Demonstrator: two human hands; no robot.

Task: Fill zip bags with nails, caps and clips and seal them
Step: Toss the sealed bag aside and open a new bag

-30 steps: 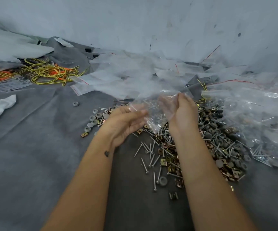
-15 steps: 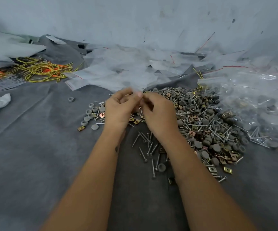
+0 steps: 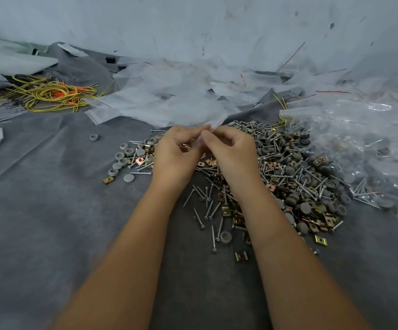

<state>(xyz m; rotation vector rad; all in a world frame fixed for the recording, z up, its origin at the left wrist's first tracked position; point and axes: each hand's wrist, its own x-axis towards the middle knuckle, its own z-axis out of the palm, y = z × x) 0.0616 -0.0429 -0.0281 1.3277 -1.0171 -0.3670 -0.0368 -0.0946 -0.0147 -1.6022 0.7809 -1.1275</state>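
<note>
Zip bag (image 3: 202,139) pinched at its top between left hand (image 3: 176,156) and right hand (image 3: 231,153), over nails (image 3: 207,206).

You have shiny metal nails (image 3: 207,208), matt grey plastic-looking caps (image 3: 128,178), brassy glossy clips (image 3: 320,240) and clear glossy plastic bags (image 3: 360,129) on matt grey felt-like cloth (image 3: 38,222).

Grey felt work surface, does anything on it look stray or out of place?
Mostly an ordinary sorting mess. One round grey plastic cap sits alone on the grey felt surface, left of the mixed pile of nails, caps and clips. A brass-coloured metal clip lies apart at the pile's near edge.
</note>
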